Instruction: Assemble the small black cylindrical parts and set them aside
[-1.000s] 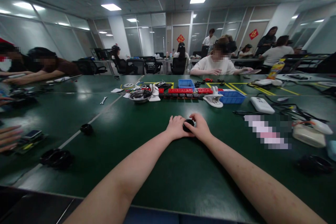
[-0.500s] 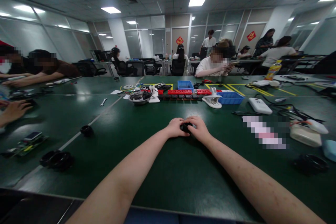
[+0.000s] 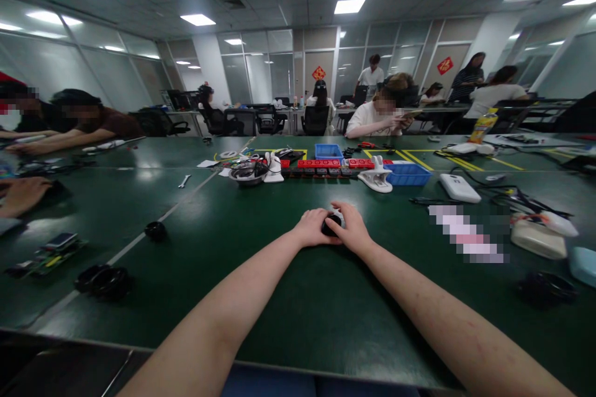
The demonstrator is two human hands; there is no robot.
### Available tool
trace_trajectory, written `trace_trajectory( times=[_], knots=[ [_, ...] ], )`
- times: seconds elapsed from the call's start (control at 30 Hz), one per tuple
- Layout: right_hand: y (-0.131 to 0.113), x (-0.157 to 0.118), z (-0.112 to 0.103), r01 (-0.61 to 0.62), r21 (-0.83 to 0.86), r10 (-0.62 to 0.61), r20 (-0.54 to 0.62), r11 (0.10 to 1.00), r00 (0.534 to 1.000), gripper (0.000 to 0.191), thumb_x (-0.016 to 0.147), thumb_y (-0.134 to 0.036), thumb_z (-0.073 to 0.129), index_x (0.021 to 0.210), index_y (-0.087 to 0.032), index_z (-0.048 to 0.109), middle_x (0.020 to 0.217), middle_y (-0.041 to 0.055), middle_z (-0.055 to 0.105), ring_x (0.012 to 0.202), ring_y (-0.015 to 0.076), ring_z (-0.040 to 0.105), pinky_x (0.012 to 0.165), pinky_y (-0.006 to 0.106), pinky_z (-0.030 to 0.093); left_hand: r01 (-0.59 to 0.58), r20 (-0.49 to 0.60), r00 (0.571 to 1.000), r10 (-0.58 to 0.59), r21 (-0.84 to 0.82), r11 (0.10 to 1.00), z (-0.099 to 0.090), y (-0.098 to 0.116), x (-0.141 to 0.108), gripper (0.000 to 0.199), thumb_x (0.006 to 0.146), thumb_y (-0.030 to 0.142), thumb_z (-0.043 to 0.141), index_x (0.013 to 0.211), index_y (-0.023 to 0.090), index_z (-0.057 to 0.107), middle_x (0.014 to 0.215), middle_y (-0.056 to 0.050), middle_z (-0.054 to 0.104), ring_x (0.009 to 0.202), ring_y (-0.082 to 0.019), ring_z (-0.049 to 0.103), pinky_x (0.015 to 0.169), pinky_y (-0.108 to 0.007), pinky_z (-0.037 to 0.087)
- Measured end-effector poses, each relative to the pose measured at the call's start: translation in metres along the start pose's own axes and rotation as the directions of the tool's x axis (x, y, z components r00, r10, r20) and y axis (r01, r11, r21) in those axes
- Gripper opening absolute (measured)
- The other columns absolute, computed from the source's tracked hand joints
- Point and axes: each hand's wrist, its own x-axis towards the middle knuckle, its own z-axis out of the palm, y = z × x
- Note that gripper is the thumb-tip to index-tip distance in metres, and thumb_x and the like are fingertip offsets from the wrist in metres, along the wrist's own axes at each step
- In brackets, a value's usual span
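Note:
A small round black object (image 3: 331,225) sits between my hands over the middle of the green table (image 3: 288,310). From its left side, my left hand (image 3: 313,227) curls its fingers round it. My right hand (image 3: 351,229) grips it from the right, thumb across its front and index finger raised a little behind it. Something pale shows between the hands just behind the black object, too small to name. The fingertips on the far side are partly hidden.
Black rings (image 3: 103,281) lie at the left, with another black ring (image 3: 155,231) above them and one (image 3: 547,289) at the right. Further back are a wrench (image 3: 185,181), blue bins (image 3: 408,173) and a white clamp (image 3: 376,175). A person's hand (image 3: 23,196) is at far left.
The right index finger has lifted and spread, so more of the black object shows between my hands. At the far left, the other person's hand has shifted slightly.

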Motion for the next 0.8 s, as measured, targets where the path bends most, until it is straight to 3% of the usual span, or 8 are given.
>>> trace_trajectory(
  times=[0.2, 0.37, 0.57, 0.7, 0.8],
  knots=[
    [0.000, -0.001, 0.006, -0.020, -0.049, 0.022, 0.031, 0.999, 0.999, 0.042, 0.074, -0.044, 0.054, 0.106, -0.017, 0.049, 0.098, 0.0092, 0.056, 0.089, 0.0239, 0.053, 0.079, 0.040, 0.041, 0.053, -0.017, 0.998, -0.053, 0.056, 0.997, 0.004, -0.001, 0.001, 0.057, 0.063, 0.054, 0.064, 0.107, 0.021, 0.048, 0.109, -0.006, 0.052, 0.105, -0.028, 0.047, 0.096, -0.050, 0.027],
    [-0.008, 0.000, 0.003, -0.028, -0.086, 0.032, 0.040, 0.996, 0.999, 0.027, 0.073, -0.038, 0.056, 0.089, -0.016, 0.055, 0.083, 0.0064, 0.054, 0.079, 0.0218, 0.051, 0.072, 0.036, 0.042, 0.075, -0.067, 0.995, -0.069, 0.085, 0.994, 0.004, 0.000, 0.001, 0.046, 0.061, 0.049, 0.066, 0.093, 0.018, 0.053, 0.096, -0.006, 0.052, 0.096, -0.026, 0.049, 0.089, -0.041, 0.037],
    [-0.010, 0.001, -0.006, 0.021, -0.068, -0.018, 0.053, 0.997, 0.998, 0.023, 0.073, -0.030, 0.056, 0.092, -0.018, 0.061, 0.085, 0.0060, 0.055, 0.081, 0.0214, 0.051, 0.074, 0.036, 0.041, 0.061, -0.090, 0.994, -0.057, 0.047, 0.997, 0.003, -0.004, 0.002, 0.044, 0.060, 0.049, 0.067, 0.087, 0.017, 0.056, 0.091, -0.005, 0.052, 0.090, -0.026, 0.050, 0.082, -0.038, 0.042],
    [-0.010, 0.003, -0.009, 0.085, -0.021, -0.083, 0.071, 0.996, 0.994, 0.024, 0.070, -0.019, 0.053, 0.092, -0.020, 0.064, 0.090, 0.0056, 0.059, 0.084, 0.0215, 0.051, 0.077, 0.036, 0.040, 0.009, -0.047, 0.999, -0.010, -0.034, 0.999, 0.004, -0.013, 0.006, 0.048, 0.059, 0.047, 0.069, 0.095, 0.018, 0.058, 0.095, -0.004, 0.054, 0.094, -0.024, 0.051, 0.084, -0.034, 0.042],
    [-0.012, 0.003, -0.008, 0.142, 0.031, -0.144, 0.086, 0.989, 0.986, 0.025, 0.069, -0.012, 0.047, 0.082, -0.022, 0.066, 0.090, 0.0025, 0.063, 0.085, 0.0198, 0.052, 0.079, 0.036, 0.039, -0.028, 0.006, 1.000, 0.029, -0.102, 0.994, 0.006, -0.019, 0.009, 0.044, 0.059, 0.043, 0.070, 0.095, 0.020, 0.060, 0.097, -0.001, 0.057, 0.096, -0.022, 0.051, 0.086, -0.032, 0.041]
  ],
)
